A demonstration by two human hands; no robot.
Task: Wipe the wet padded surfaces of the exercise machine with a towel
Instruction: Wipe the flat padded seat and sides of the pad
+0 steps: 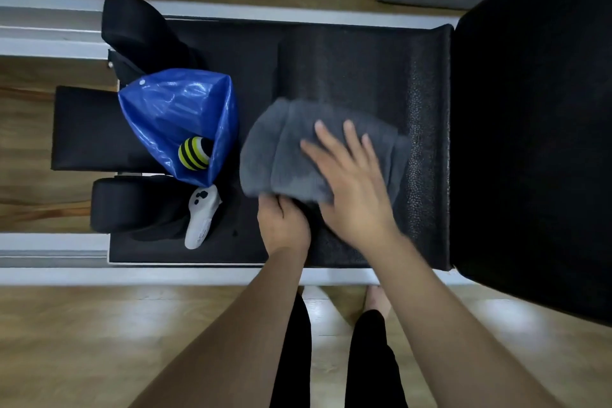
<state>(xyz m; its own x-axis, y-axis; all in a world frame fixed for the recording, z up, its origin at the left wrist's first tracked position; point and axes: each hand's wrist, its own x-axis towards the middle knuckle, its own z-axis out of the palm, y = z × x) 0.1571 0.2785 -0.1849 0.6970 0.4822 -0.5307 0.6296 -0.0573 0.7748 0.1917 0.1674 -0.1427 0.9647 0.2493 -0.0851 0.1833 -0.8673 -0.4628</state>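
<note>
We spread our right hand [351, 182] flat on the towel [298, 149] to press it into the pad [424, 109]; at seven o'clock, our left hand [283, 222] pinches its edge, anchoring it.

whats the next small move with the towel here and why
Probably slide the grey towel rightward over the beaded black pad. The right hand lies flat on it, the left hand grips its near edge, and the blue bag blocks the other side.
</note>
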